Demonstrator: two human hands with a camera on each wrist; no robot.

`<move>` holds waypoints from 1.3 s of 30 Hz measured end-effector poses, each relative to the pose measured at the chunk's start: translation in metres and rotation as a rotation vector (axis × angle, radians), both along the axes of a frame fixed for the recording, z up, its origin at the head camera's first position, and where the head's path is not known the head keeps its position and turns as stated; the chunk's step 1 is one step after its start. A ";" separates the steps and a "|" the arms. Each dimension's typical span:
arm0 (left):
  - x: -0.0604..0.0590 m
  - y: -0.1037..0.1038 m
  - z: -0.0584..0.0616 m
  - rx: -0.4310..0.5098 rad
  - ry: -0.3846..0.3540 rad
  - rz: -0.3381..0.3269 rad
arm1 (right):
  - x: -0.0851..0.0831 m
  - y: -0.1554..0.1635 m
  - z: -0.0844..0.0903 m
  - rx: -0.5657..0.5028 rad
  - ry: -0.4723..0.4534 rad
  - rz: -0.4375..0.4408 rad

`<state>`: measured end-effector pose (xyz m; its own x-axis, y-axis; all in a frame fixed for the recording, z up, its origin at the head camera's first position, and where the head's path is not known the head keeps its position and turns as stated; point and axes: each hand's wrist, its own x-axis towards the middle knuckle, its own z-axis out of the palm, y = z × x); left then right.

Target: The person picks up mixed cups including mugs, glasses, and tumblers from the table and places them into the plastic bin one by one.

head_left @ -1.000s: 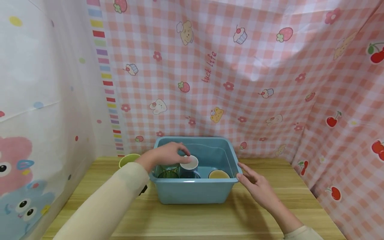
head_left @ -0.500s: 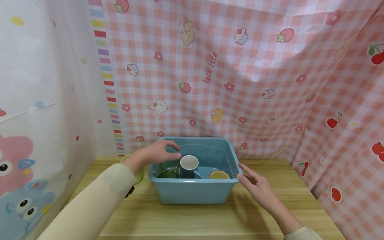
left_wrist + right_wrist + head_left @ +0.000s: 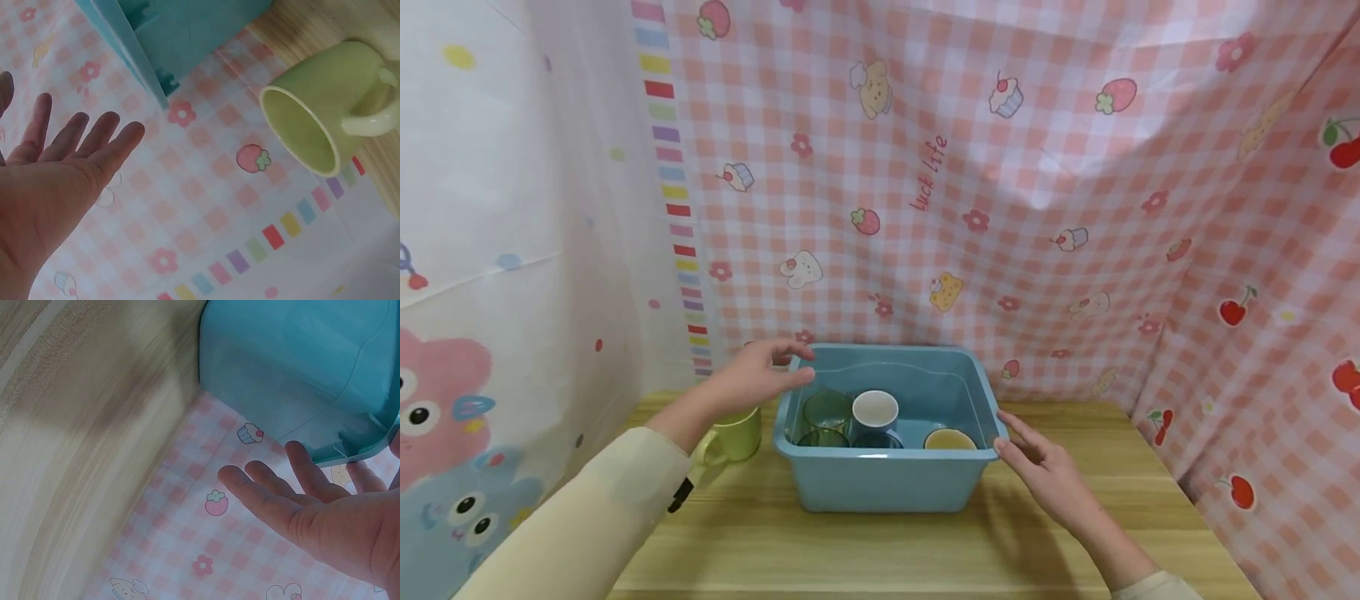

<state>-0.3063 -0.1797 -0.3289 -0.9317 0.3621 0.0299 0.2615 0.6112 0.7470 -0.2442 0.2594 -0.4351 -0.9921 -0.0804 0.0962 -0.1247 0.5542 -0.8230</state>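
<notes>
A blue plastic bin (image 3: 887,483) stands on the table. Inside are a white cup (image 3: 876,408), a dark blue glass (image 3: 877,441), two green glasses (image 3: 827,410) and a cup with a yellow inside (image 3: 950,439). My left hand (image 3: 758,375) hovers empty over the bin's left rim, its fingers spread in the left wrist view. Below and beside it, a yellow-green mug (image 3: 737,437) rests on the table with its handle to the left; my forearm partly hides its top. At the bin's right front corner, my right hand (image 3: 1037,467) touches the rim with mostly straight fingers.
A wooden table (image 3: 910,558) carries the bin and the mug. Behind it hangs a pink checked cloth (image 3: 970,167), close to the bin's back. A white printed cloth (image 3: 512,208) hangs on the left side.
My left hand has let go of the white cup in the bin and moved left, up over the bin's left rim. The mug shows more now. My right hand has stayed at the corner.
</notes>
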 end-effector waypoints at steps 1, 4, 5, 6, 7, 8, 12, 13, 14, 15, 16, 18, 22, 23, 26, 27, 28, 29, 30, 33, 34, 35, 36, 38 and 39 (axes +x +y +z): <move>0.002 -0.003 0.000 0.000 0.009 0.007 | 0.000 0.000 0.000 0.001 0.000 -0.001; 0.006 -0.012 -0.003 0.000 0.030 0.024 | 0.001 0.001 -0.001 0.002 0.003 -0.005; 0.007 -0.015 -0.003 -0.003 0.032 0.028 | 0.001 0.001 -0.002 0.000 0.005 -0.002; 0.008 -0.017 -0.004 -0.005 0.031 0.035 | 0.001 0.001 -0.002 -0.003 0.005 0.001; 0.009 -0.020 -0.004 -0.004 0.026 0.044 | 0.001 0.001 -0.002 -0.006 0.006 0.005; 0.010 -0.021 -0.004 0.000 0.024 0.047 | 0.002 0.002 -0.002 -0.009 0.009 0.007; 0.014 -0.026 -0.004 0.007 0.023 0.073 | 0.002 0.002 -0.001 -0.008 0.015 0.012; 0.015 -0.027 -0.004 0.007 0.029 0.077 | 0.002 0.002 -0.001 -0.005 0.016 0.011; 0.017 -0.028 -0.004 0.008 0.037 0.080 | 0.002 0.002 -0.001 0.000 0.015 0.008; 0.018 -0.029 -0.005 0.004 0.044 0.083 | 0.002 0.002 -0.001 0.003 0.015 0.007; 0.019 -0.030 -0.005 0.001 0.051 0.086 | 0.002 0.002 -0.001 0.006 0.016 0.006; 0.021 -0.032 -0.007 -0.003 0.062 0.089 | 0.002 0.002 -0.001 0.010 0.018 0.007; 0.025 -0.036 -0.011 0.005 0.060 0.106 | 0.002 0.001 -0.001 0.010 0.017 0.004; 0.026 -0.037 -0.012 0.013 0.055 0.113 | 0.002 0.001 -0.001 0.011 0.017 0.006; 0.029 -0.039 -0.014 0.041 0.056 0.135 | 0.003 0.001 -0.001 0.007 0.014 0.009; 0.029 -0.040 -0.014 0.052 0.061 0.143 | 0.003 0.001 -0.001 0.006 0.013 0.010; 0.030 -0.041 -0.014 0.058 0.073 0.148 | 0.003 0.001 -0.001 0.004 0.013 0.011; 0.031 -0.041 -0.014 0.063 0.082 0.154 | 0.002 0.001 -0.001 0.002 0.012 0.012; 0.031 -0.042 -0.014 0.068 0.092 0.159 | 0.002 0.001 -0.001 -0.001 0.010 0.009; 0.033 -0.044 -0.013 0.068 0.119 0.175 | 0.002 0.002 -0.001 -0.002 0.011 0.014; 0.033 -0.044 -0.014 0.067 0.123 0.179 | 0.002 0.001 -0.001 -0.004 0.013 0.017; 0.033 -0.044 -0.014 0.067 0.126 0.183 | 0.002 0.001 -0.001 -0.006 0.015 0.020; 0.034 -0.044 -0.014 0.066 0.131 0.186 | 0.002 0.001 -0.001 -0.011 0.016 0.023; 0.034 -0.043 -0.014 0.065 0.136 0.190 | 0.003 0.001 0.000 -0.022 0.016 0.028; 0.035 -0.043 -0.014 0.065 0.137 0.191 | 0.003 0.001 0.000 -0.025 0.016 0.028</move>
<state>-0.2716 -0.2229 -0.3427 -0.9687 0.1728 0.1783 0.2474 0.6114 0.7517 -0.2412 0.2600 -0.4349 -0.9878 -0.1059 0.1144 -0.1534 0.5296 -0.8343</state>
